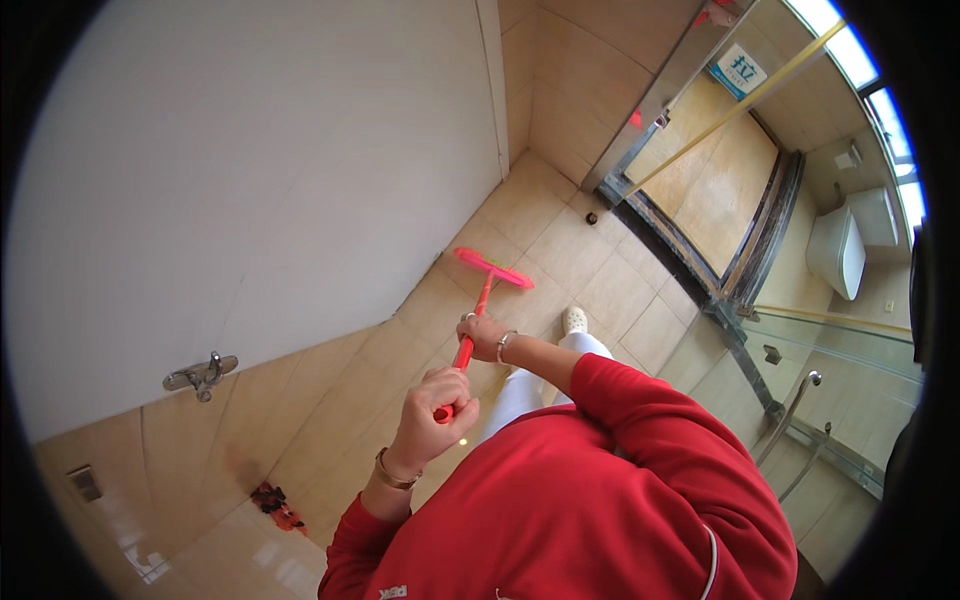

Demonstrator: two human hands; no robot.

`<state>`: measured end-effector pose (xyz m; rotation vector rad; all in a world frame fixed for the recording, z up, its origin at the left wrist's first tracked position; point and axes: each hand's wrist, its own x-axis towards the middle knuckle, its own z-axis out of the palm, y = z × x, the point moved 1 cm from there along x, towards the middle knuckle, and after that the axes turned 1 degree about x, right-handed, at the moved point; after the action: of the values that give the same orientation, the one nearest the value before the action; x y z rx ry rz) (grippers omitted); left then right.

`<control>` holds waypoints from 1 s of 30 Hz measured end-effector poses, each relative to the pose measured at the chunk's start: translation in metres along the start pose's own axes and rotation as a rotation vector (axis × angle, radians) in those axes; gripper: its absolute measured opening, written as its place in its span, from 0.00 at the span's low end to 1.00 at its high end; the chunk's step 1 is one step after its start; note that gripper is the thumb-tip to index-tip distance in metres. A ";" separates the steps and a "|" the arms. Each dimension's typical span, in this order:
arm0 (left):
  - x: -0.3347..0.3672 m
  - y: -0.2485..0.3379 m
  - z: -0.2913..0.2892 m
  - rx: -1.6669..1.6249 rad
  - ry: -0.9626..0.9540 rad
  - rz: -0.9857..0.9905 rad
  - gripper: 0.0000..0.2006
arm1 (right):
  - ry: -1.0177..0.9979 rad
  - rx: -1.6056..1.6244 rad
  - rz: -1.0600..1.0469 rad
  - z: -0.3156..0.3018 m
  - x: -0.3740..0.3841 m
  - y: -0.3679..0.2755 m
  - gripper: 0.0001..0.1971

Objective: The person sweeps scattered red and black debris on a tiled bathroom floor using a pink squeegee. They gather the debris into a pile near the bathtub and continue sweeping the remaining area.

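My left hand [430, 420] is closed round the top end of a red handle, its thumb resting near the tip. Farther down the same handle my right hand [484, 338], with a bracelet at the wrist, also grips it. The handle belongs to a broom [494, 268], whose narrow pink head lies across the beige floor tiles, close to the white door. A bit of green shows on the head. Whether its underside has bristles or a rubber blade is hidden. Just right of the handle, my white shoe [574, 320] stands on the floor.
A large white door [250, 170] with a chrome lever handle [205, 376] fills the left. At right are a dark stone threshold [665, 240], a glass door with a sign [739, 72] and a toilet [838, 248]. A small dark knob [591, 218] sits on the tiles.
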<state>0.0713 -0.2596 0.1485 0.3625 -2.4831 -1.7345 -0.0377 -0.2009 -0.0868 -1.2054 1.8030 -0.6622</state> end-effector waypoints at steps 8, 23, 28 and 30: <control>0.085 -0.034 0.014 -0.173 -0.043 0.056 0.14 | 0.212 -0.104 0.092 -0.091 0.024 0.084 0.06; 0.177 -0.030 0.065 -0.065 0.185 -0.175 0.16 | -0.119 -0.106 -0.009 -0.116 0.074 0.146 0.10; 0.188 0.033 0.058 0.067 0.190 -0.146 0.14 | -0.171 0.042 -0.144 -0.152 0.049 0.086 0.07; 0.200 0.047 0.054 0.067 0.152 -0.075 0.14 | -0.123 0.044 -0.138 -0.174 0.041 0.079 0.06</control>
<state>-0.1402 -0.2440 0.1609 0.5777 -2.4528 -1.5863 -0.2324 -0.2120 -0.0765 -1.3209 1.6065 -0.6873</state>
